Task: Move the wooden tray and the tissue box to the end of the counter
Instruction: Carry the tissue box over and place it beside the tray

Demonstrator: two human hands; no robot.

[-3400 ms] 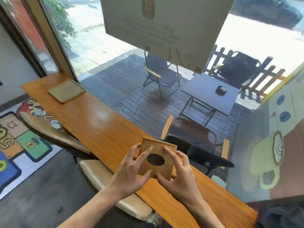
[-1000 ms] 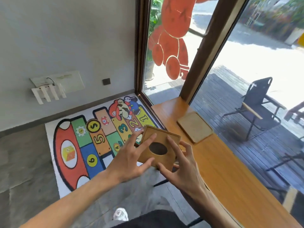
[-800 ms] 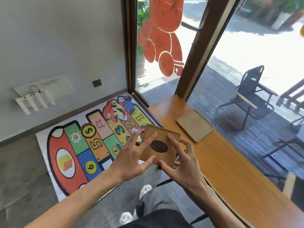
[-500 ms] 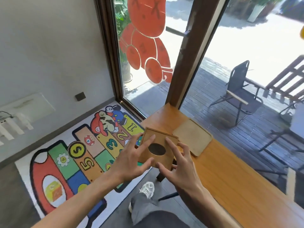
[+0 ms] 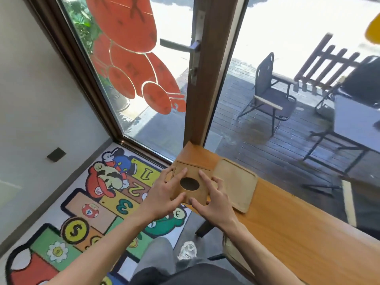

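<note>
Both my hands hold a square wooden tissue box (image 5: 193, 173) with an oval hole in its top. My left hand (image 5: 164, 195) grips its left side and my right hand (image 5: 213, 200) its right side. The box is over the near edge of the long wooden counter (image 5: 292, 223), close to the counter's far end; I cannot tell whether it touches the wood. Just to its right, the flat pale wooden tray (image 5: 236, 182) lies on the counter near that end.
A brown door frame (image 5: 207, 83) and glass door stand right behind the counter's end. A colourful number mat (image 5: 86, 204) covers the floor at the left. A stool seat (image 5: 232, 249) sits under the counter by my legs. Outside are a chair and table.
I have walked along the counter with the tissue box in both hands. The box has come from mid-air over the mat to the counter's end, beside the tray.
</note>
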